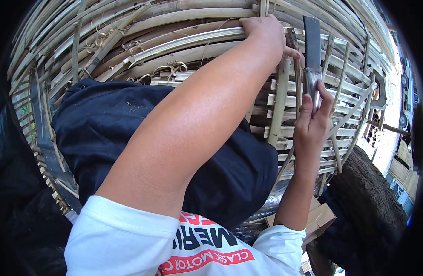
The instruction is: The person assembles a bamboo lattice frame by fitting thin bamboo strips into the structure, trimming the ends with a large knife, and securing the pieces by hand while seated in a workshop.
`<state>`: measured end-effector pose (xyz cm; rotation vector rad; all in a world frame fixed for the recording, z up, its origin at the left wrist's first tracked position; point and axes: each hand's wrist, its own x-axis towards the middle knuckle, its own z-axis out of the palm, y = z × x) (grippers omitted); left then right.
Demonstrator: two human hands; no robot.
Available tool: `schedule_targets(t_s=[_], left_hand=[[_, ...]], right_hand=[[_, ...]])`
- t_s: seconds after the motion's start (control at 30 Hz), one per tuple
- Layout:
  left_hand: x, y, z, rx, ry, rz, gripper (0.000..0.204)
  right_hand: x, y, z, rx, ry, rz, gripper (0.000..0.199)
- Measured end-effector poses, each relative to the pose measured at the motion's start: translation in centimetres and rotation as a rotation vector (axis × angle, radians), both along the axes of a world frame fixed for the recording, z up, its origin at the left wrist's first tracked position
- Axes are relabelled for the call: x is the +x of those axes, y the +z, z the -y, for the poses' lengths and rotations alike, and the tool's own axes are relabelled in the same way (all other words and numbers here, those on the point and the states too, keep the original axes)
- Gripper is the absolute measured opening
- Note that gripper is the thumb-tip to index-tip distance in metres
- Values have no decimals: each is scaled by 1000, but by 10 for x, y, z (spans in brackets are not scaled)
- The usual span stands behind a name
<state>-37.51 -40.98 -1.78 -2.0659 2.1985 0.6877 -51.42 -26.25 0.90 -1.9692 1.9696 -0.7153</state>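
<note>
My left arm stretches across the view, and my left hand [265, 36] closes over the end of a long, pale split bamboo strip [188, 40]. One of its digits sticks out toward the right; its other fingers are partly hidden. My right hand [315, 123] grips the metal handle of a large knife [313, 46], thumb on one side and forefinger along the other. The knife's dark, broad blade points away from me, its square end up beside my left hand. Blade and left hand are apart. Just left of the blade stands a narrow brown bamboo piece [294, 50].
Rows of bamboo slats [197, 16] fill the far side, with curled shavings [177, 69] on them. A slatted bamboo frame [342, 133] stands at right. Dark cloth [128, 110] covers my lap. A cardboard box [319, 218] and a dark rough trunk [372, 184] lie at lower right.
</note>
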Motion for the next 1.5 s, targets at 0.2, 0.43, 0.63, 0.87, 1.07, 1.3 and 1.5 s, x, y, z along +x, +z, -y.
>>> schedule_targets(t_s=[0.2,0.43,0.63,0.87,1.07,1.3,1.5], left_hand=[[12,-4,-1,-30,-9,-147,112],[36,35,-11,-201,-82,-308,82],[67,94,-54,-234,-117,-444,54],[116,146,-110,-243,-186,-787,27],[148,184,-164,-272,-230,-813,24],[162,184,-240,-323,-350,-1046,37],[170,198,-301,-199,-438,-1188,56]], right_hand=[[6,-1,-43,207,-257,609,43],[-2,9,-76,-48,-391,708,50],[-2,33,-87,-45,-362,615,50],[25,33,-117,-153,-241,562,48],[73,44,-114,-368,-116,586,44],[86,11,-141,-488,-152,611,47],[106,37,-175,-860,-50,743,49]])
